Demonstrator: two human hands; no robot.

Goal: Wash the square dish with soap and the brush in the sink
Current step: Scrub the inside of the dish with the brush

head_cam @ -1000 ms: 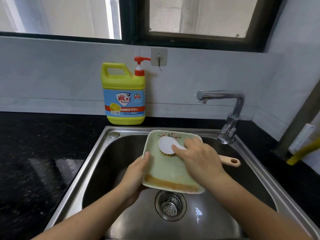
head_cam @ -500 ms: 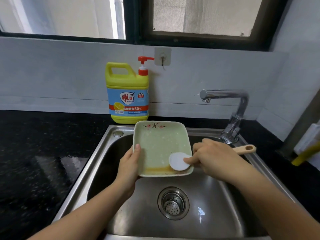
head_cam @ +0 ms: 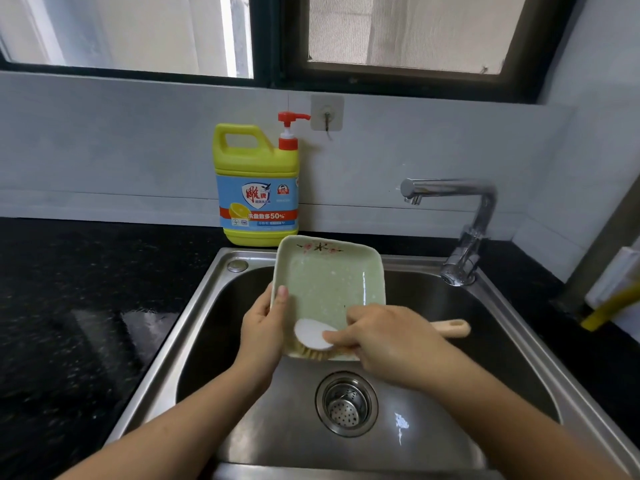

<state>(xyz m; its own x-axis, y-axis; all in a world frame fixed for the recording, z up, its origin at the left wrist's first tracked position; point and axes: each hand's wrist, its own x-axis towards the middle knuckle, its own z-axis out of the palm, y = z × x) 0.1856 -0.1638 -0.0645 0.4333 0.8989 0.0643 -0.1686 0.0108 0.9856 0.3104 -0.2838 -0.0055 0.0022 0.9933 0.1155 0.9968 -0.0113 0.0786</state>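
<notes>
My left hand (head_cam: pixel 263 327) grips the green square dish (head_cam: pixel 329 285) by its left edge, tilted over the sink (head_cam: pixel 194 306). My right hand (head_cam: pixel 388 341) holds the brush (head_cam: pixel 313 334) on the dish's near edge.

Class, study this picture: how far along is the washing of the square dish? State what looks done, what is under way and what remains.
Done: the square dish is tilted over the sink, flecked with white, perhaps suds. Under way: the left hand holds its left edge; the right hand grips the brush, pressed against the near edge. Left: rinsing; the tap runs no water.
</notes>
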